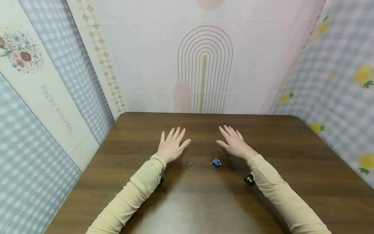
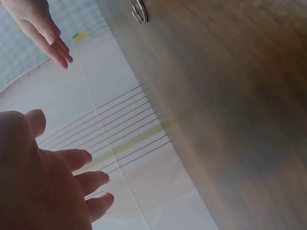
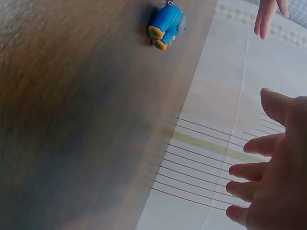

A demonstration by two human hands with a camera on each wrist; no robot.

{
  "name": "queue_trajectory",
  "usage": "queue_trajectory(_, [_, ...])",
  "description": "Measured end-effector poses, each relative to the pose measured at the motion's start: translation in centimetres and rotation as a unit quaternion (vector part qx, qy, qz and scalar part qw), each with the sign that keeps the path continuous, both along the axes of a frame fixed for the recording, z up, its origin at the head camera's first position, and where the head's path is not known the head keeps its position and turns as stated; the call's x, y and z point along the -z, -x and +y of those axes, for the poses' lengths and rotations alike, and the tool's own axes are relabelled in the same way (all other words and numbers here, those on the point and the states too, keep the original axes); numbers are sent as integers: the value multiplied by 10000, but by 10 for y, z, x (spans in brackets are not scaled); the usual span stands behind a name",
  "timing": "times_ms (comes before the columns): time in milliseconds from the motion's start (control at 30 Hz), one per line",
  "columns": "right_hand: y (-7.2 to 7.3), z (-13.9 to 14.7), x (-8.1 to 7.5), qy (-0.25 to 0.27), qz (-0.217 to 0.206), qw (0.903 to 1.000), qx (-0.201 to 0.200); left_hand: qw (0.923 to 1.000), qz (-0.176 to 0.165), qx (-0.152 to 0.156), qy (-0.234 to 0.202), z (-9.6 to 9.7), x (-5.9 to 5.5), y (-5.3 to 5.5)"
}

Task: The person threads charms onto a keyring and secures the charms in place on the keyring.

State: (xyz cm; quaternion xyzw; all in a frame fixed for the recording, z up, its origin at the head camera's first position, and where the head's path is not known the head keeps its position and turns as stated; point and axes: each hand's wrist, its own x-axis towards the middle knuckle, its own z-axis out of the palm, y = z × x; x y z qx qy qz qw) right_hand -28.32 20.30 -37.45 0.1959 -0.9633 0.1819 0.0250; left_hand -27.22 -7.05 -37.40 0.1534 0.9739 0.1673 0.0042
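A small silver key ring [image 1: 191, 166] lies on the brown table, its metal loop also showing at the top of the left wrist view. To its right lies a blue figurine charm [image 1: 216, 162] with orange feet and a short metal chain, seen closer in the right wrist view [image 3: 166, 28]. My left hand [image 1: 171, 147] hovers beyond and left of the ring, palm down, fingers spread, holding nothing. Past the charm and to its right, my right hand [image 1: 235, 143] is held over the table with fingers extended, likewise touching neither thing.
The dark wooden table [image 1: 187, 201] reaches back to a white patterned cloth [image 1: 146, 65]. Checked cloths hang on both sides, with a lemon-like print on the right one [image 1: 336, 97]. A black device [image 1: 249, 179] sits under the right sleeve.
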Motion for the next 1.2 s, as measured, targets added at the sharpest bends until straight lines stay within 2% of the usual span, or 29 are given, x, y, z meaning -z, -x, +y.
queue_trajectory(300, [-3,-8,11,-76,-158,9990,-423,9969,-457,636,118,9,3,-1])
queue_trajectory(433, [-4,-12,11,-169,-150,9962,-841,9935,-550,953,283,10,4,3])
queue_trajectory(600, [-4,-15,14,-542,-611,9833,-1627,9834,-1067,1459,190,12,6,10])
queue_trajectory(733, [-1,-18,18,-737,-959,9743,-1901,9745,-1359,1742,402,14,9,14])
queue_trajectory(867, [2,-20,20,-755,-875,9710,-2095,9682,-1536,1915,489,15,9,18])
queue_trajectory(1200, [5,-21,23,-909,-668,9644,-2391,9642,-1768,1948,340,21,12,16])
